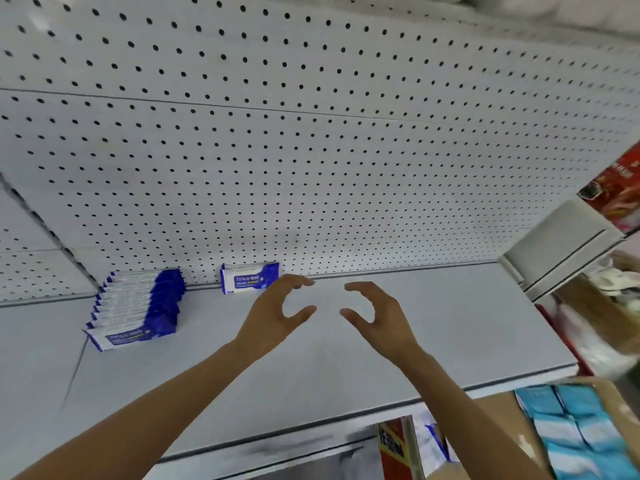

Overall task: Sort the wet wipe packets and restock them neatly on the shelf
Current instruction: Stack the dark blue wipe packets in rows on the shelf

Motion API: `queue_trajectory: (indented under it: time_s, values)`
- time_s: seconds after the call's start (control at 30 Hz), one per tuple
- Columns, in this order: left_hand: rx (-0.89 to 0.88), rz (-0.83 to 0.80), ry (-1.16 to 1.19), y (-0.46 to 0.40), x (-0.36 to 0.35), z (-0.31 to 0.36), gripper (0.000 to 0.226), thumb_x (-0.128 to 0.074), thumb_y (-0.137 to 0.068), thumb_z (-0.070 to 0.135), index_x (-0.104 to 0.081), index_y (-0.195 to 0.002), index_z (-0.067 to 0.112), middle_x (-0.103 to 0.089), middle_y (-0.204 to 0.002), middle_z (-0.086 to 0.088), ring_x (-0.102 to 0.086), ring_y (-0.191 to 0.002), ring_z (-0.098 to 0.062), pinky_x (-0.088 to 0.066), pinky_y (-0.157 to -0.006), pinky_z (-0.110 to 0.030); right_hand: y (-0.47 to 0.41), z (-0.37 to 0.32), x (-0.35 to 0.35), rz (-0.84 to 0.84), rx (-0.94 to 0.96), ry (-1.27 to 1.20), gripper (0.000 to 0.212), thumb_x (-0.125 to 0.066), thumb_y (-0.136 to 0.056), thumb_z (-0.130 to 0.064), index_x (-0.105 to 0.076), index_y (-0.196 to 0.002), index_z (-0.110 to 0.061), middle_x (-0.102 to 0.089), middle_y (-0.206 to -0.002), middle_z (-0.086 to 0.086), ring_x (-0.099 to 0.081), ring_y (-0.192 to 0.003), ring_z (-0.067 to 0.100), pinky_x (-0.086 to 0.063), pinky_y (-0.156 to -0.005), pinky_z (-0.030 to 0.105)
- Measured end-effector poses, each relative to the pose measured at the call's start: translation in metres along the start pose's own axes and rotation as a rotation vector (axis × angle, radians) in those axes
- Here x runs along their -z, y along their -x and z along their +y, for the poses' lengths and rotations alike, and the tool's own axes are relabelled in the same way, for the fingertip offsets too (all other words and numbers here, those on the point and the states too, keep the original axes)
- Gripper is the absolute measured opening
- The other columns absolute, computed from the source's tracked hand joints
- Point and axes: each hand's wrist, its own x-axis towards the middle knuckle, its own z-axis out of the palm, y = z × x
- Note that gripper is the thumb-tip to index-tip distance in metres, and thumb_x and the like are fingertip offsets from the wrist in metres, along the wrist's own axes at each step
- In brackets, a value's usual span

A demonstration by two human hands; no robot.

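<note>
both my hands are up over the white shelf (450, 323) right now and neither one's got anything in it. my left hand (273, 313) and right hand (377, 317) face each other with the fingers loosely curved, thumbs below, a gap of bare shelf between them. the wet wipe packets are white with a dark blue end panel and blue print on the front, "75%" readable on the label. there's a row of packets (136, 308) on the left side of the shelf, standing on edge and leaning back one behind another from near the middle of the shelf toward the pegboard (311, 150); i count about ten, though the back ones blur together so i can't be sure. then one single packet (249, 278) stands by itself against the pegboard, right of the row and just behind my left fingertips, not touching them as far as i can tell. down at the lower right there's a cardboard box (502, 420) with light blue packs (575, 434) in it, too blurry to count properly.
</note>
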Motion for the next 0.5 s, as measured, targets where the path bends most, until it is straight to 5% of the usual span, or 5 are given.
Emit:
queue_trajectory:
  time_s: [0.17, 0.43, 0.5]
  values:
    - [-0.111, -0.117, 0.008, 0.017, -0.071, 0.044, 0.039, -0.071, -0.085, 0.041, -0.058, -0.122, 0.034, -0.058, -0.121, 0.020, -0.058, -0.110, -0.007, -0.048, -0.097, -0.025, 0.061, 0.045, 0.053, 0.030, -0.028, 0.052, 0.041, -0.063, -0.088, -0.051, -0.056, -0.124, -0.034, -0.056, -0.125, -0.024, -0.054, -0.115, -0.004, -0.043, -0.098, 0.017]
    - [-0.073, -0.363, 0.016, 0.068, -0.244, 0.099, 0.036, -0.070, -0.087, 0.036, -0.057, -0.120, 0.034, -0.057, -0.118, 0.024, -0.055, -0.109, 0.001, -0.046, -0.094, -0.021, 0.202, 0.169, 0.129, 0.106, -0.294, 0.024, 0.035, -0.066, -0.089, -0.040, -0.059, -0.122, -0.031, -0.058, -0.119, -0.024, -0.054, -0.105, -0.007, -0.035, -0.088, 0.000]
    - [-0.028, -0.452, 0.030, 0.082, -0.294, 0.102, 0.036, -0.070, -0.086, 0.034, -0.057, -0.120, 0.034, -0.057, -0.118, 0.023, -0.056, -0.108, 0.002, -0.047, -0.091, -0.022, 0.236, 0.211, 0.136, 0.123, -0.362, 0.021, 0.031, -0.068, -0.088, -0.037, -0.062, -0.118, -0.031, -0.062, -0.116, -0.020, -0.058, -0.102, -0.002, -0.043, -0.090, 0.010]
